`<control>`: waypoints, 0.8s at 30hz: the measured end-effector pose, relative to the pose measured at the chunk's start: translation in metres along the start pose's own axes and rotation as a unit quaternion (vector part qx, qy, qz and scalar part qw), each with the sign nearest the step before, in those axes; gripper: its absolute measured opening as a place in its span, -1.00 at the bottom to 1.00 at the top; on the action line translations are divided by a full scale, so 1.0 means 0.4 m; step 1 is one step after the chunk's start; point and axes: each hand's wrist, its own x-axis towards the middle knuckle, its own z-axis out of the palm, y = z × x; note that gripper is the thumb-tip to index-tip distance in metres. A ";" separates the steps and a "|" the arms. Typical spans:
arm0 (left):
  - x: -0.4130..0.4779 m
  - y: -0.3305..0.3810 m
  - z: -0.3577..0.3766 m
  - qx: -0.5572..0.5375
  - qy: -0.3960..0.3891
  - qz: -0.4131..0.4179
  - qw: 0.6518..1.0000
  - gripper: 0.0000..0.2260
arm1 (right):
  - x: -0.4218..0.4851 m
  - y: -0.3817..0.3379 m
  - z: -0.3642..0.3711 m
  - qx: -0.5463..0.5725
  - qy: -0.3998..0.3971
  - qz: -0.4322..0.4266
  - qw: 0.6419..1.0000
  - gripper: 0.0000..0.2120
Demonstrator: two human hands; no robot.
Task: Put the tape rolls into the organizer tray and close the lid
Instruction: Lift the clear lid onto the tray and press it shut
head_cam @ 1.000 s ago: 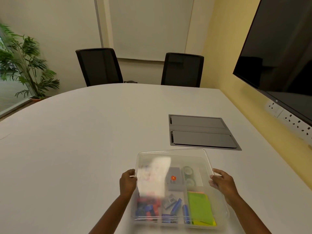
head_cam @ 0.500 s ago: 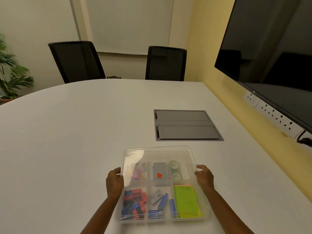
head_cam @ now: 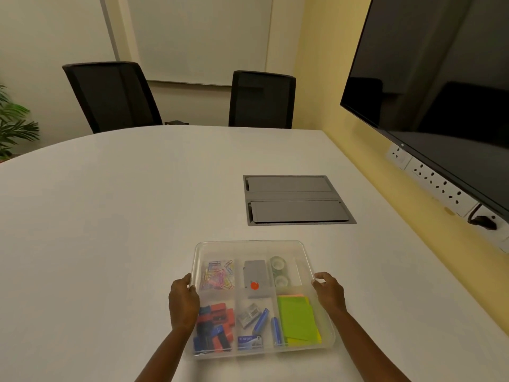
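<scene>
lid (head_cam: 249, 248) lies over the organizer tray (head_cam: 327, 336), tape rolls (head_cam: 278, 271) in its far right compartment; left hand (head_cam: 183, 304) and right hand (head_cam: 329, 295) grip the lid's sides. closing step; next, press it home evenly.

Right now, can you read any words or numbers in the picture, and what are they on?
None can be read for sure.
Small blue box in the organizer tray: white print, too blurred to read.
Small grey box beside it: dark print, too small to read.
Screen on the wall: tiny pale mark on its lower edge, unreadable.
</scene>
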 end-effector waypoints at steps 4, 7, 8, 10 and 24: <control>-0.023 -0.014 -0.001 0.012 0.009 0.003 1.000 -0.73 | -0.008 0.018 -0.012 0.022 -0.030 0.012 0.999 -0.79; -0.048 -0.032 -0.005 0.025 0.013 0.006 1.000 -0.74 | -0.029 0.039 -0.031 0.039 -0.057 0.037 0.997 -0.79; -0.057 -0.038 -0.007 0.032 0.016 0.004 0.999 -0.74 | -0.042 0.048 -0.039 0.052 -0.065 0.050 0.995 -0.80; -0.071 -0.055 -0.009 0.051 0.024 0.001 0.998 -0.73 | -0.073 0.071 -0.055 0.088 -0.087 0.074 0.990 -0.85; -0.155 -0.110 -0.030 0.024 0.034 -0.043 0.998 -0.71 | -0.233 0.125 -0.099 0.390 -0.134 0.203 0.888 -0.86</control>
